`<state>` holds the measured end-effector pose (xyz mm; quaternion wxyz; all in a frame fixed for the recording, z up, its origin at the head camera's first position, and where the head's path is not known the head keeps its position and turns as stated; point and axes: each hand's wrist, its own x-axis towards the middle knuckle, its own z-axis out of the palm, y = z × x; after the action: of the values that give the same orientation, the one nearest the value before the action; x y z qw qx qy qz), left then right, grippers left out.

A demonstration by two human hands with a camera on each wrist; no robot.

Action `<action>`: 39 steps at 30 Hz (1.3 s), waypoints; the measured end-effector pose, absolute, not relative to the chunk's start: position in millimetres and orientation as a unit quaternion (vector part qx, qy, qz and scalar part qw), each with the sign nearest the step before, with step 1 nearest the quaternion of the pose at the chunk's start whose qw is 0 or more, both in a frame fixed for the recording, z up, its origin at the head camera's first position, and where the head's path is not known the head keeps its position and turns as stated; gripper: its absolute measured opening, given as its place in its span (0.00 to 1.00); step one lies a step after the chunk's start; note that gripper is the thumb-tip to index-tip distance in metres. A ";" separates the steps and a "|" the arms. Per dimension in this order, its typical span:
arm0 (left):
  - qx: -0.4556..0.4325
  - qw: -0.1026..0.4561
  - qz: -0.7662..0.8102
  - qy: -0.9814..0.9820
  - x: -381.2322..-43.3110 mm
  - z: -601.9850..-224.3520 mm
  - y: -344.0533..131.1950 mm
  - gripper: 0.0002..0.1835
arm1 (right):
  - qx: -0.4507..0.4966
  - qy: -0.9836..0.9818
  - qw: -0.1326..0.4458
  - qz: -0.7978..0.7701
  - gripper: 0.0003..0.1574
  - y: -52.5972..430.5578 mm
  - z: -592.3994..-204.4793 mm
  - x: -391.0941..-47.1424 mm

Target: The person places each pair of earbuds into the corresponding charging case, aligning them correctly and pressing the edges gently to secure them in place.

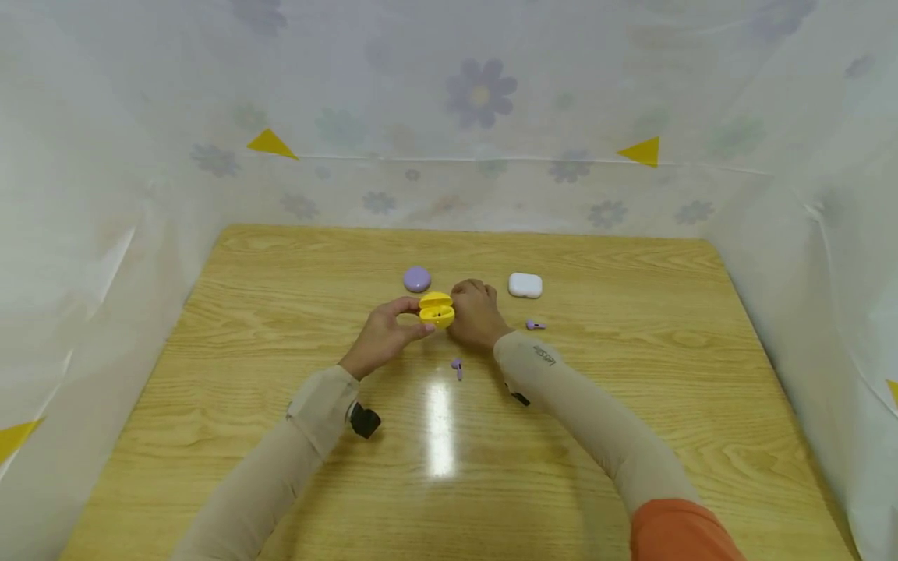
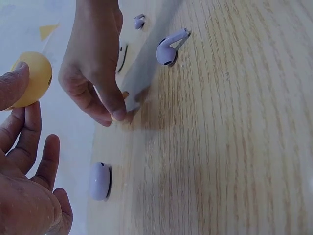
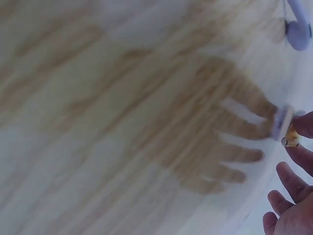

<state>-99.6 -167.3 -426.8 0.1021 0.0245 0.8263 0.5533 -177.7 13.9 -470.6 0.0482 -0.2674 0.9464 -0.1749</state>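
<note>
So the left hand (image 1: 379,336) had the open yellow case (image 1: 437,315) pinched between thumb and fingers. Right hand (image 1: 479,315) was just beside it, thumb and fingertips clamped on a small yellow earbud (image 3: 292,137), ends poking out. Couldn't tell if that earbud touched the table (image 1: 603,436).

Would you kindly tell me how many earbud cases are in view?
3: an open yellow case in the left hand, a purple case on the table beyond it, and a white case to the right.
</note>
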 end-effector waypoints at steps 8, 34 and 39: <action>0.032 0.107 0.542 0.833 -101.5 -424.8 -159.4 0.19 | -0.232 0.920 -0.025 -0.314 0.13 43.0 -441.3 -172.9; 0.070 0.100 0.544 0.830 -106.8 -410.1 -130.6 0.14 | -0.309 0.801 -0.106 -0.502 0.11 44.5 -392.8 -131.0; 0.072 0.099 0.547 0.828 -105.7 -407.3 -130.7 0.15 | -0.314 0.796 -0.118 -0.503 0.12 44.8 -396.2 -131.8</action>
<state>-105.7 -130.7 -407.3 0.0995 0.0724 0.8281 0.5469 -131.8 44.8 -396.2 -0.1176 -0.3143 0.7962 -0.5035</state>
